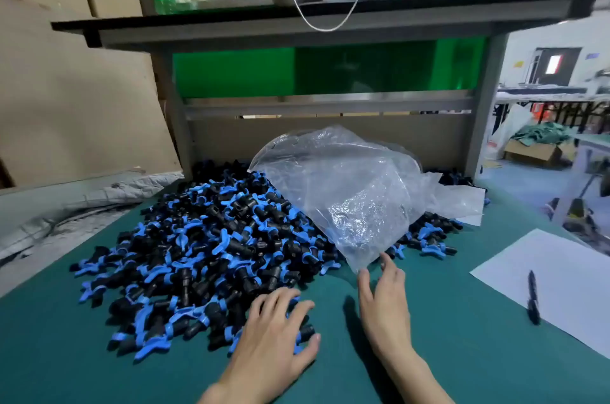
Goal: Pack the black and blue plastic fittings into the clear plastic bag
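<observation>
Packing stood at its opening step: the fittings [204, 238] lay in a loose pile on the green counter [445, 370], and the clear bag [346, 192] lay crumpled over the pile's far right side, mouth not held open. Your left hand [274, 334] rested on the pile's near edge, grip wide, holding nothing. Your right hand [384, 301] pointed at the bag's near corner, grip wide, fingertips [384, 257] at or just short of the plastic; contact could not be confirmed. By my judgement, the next move required you to pinch that corner and find the mouth before scooping. Whether the bag already held fittings could not be told through the creased film
</observation>
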Demonstrator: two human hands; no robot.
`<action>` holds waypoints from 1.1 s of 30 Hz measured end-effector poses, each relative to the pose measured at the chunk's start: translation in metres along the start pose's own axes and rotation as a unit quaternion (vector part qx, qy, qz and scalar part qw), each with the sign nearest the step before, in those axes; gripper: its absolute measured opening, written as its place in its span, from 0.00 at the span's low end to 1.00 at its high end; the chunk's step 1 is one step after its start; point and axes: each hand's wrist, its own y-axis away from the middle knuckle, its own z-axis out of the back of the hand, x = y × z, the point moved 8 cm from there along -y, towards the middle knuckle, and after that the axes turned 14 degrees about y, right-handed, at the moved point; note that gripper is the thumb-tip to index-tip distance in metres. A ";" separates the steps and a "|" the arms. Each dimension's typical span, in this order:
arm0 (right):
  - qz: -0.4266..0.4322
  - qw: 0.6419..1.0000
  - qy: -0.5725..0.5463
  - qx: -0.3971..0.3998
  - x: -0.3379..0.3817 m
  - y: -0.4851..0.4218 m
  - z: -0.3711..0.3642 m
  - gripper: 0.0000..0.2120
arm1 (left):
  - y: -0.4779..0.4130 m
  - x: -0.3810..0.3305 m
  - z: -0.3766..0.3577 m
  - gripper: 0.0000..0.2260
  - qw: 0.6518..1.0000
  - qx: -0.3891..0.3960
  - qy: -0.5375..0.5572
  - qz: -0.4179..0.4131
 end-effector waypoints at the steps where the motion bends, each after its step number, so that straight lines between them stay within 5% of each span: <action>1: -0.036 0.998 -0.058 -0.006 -0.004 -0.010 -0.006 0.28 | -0.005 -0.001 -0.002 0.19 1.000 -0.012 -0.004 -0.018; 10: -0.148 0.950 -0.277 0.000 -0.023 -0.057 -0.037 0.24 | -0.024 -0.007 -0.001 0.14 0.994 -0.068 0.046 -0.075; 14: -0.167 0.935 -0.311 -0.046 -0.021 -0.065 -0.015 0.17 | -0.059 -0.006 0.024 0.16 0.978 -0.079 0.194 0.006; 18: -0.097 0.949 -0.279 -0.112 0.001 -0.087 0.053 0.13 | -0.114 0.015 0.039 0.07 0.844 -0.120 0.502 0.150; 20: -0.049 0.956 -0.252 -0.144 0.012 -0.096 0.094 0.13 | -0.138 0.024 0.044 0.08 0.800 -0.147 0.547 0.199; 29: -0.189 0.933 0.008 -0.306 -0.060 -0.079 0.203 0.20 | -0.157 0.045 0.065 0.23 0.878 -0.208 0.376 0.209; 33: -0.046 0.951 0.100 -0.290 -0.035 -0.071 0.181 0.24 | -0.157 0.058 0.043 0.25 0.916 -0.105 0.284 0.263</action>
